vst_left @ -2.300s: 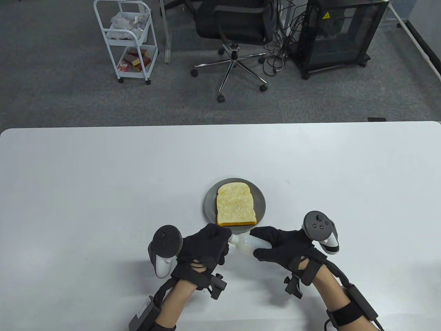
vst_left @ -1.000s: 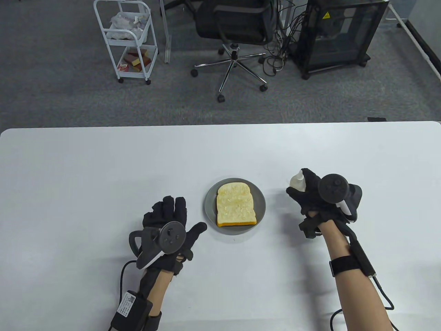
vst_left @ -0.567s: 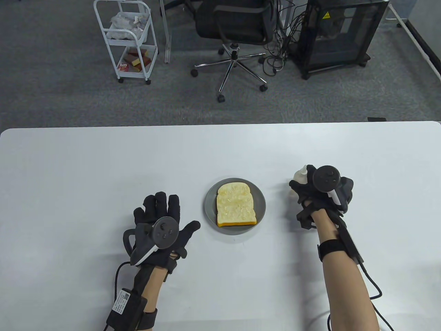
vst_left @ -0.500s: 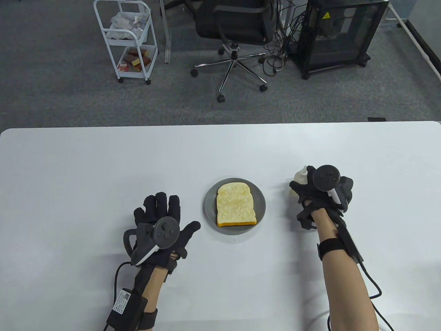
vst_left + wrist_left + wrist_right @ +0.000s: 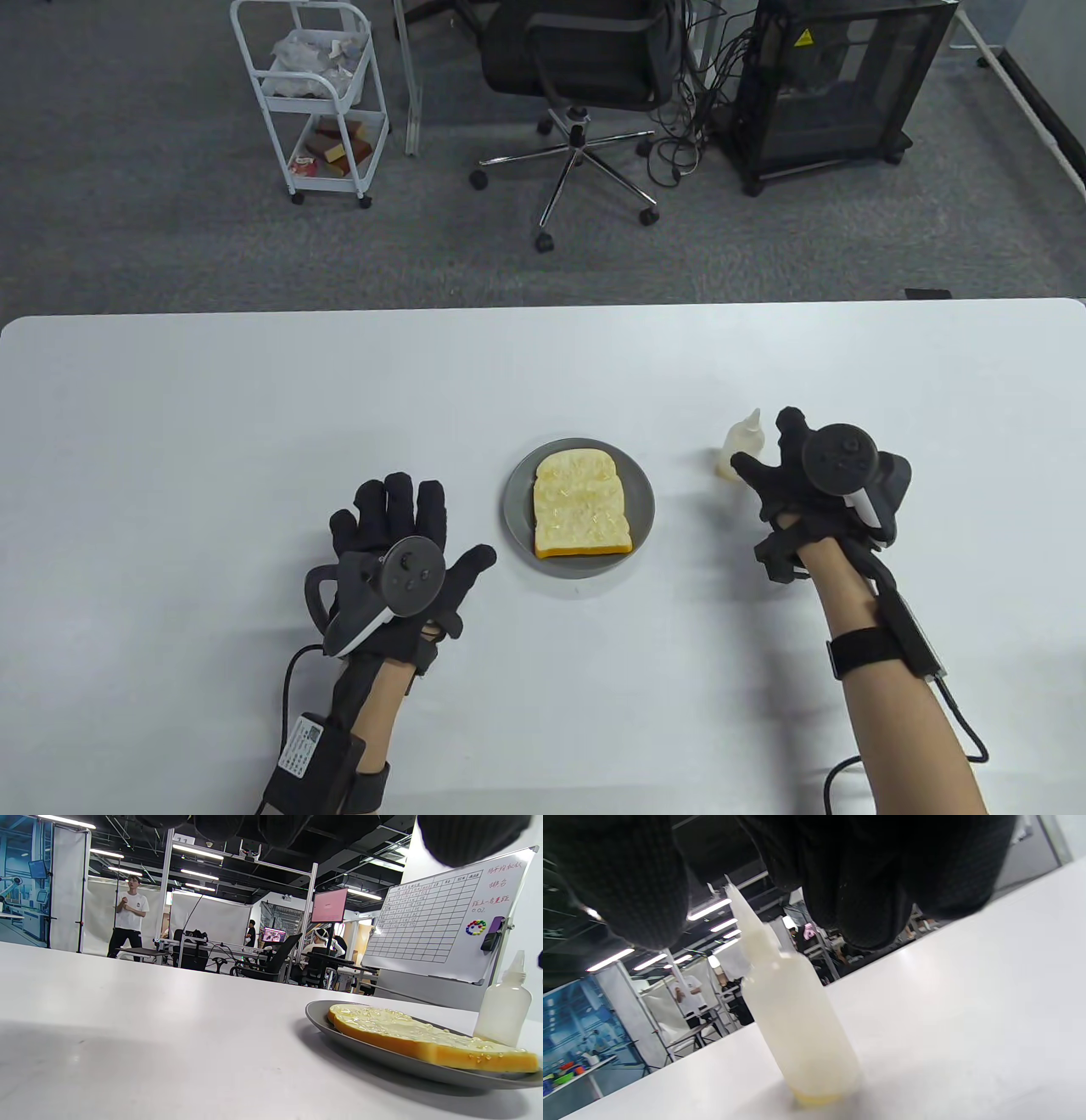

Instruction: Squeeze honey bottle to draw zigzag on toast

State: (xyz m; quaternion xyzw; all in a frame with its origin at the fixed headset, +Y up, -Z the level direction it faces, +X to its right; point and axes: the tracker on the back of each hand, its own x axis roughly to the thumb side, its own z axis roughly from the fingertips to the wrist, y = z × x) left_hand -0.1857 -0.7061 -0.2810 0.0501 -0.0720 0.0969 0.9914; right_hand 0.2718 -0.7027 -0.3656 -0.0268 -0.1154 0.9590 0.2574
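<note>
A slice of toast (image 5: 582,503) with glossy honey on top lies on a grey plate (image 5: 517,509) at the table's middle; it also shows in the left wrist view (image 5: 424,1039). The whitish honey bottle (image 5: 744,441) stands upright on the table right of the plate, capped with a pointed nozzle; it also shows in the right wrist view (image 5: 793,1018) and the left wrist view (image 5: 502,1005). My right hand (image 5: 776,463) is open just right of the bottle, fingers apart from it. My left hand (image 5: 407,531) lies open and flat on the table left of the plate.
The white table (image 5: 254,424) stretches wide around the plate. Beyond its far edge on the floor stand a white trolley (image 5: 314,102), an office chair (image 5: 577,76) and a black cabinet (image 5: 836,85).
My right hand stood the bottle on the table right of the plate, let go of it and drew back to the right. My left hand stayed flat on the table.
</note>
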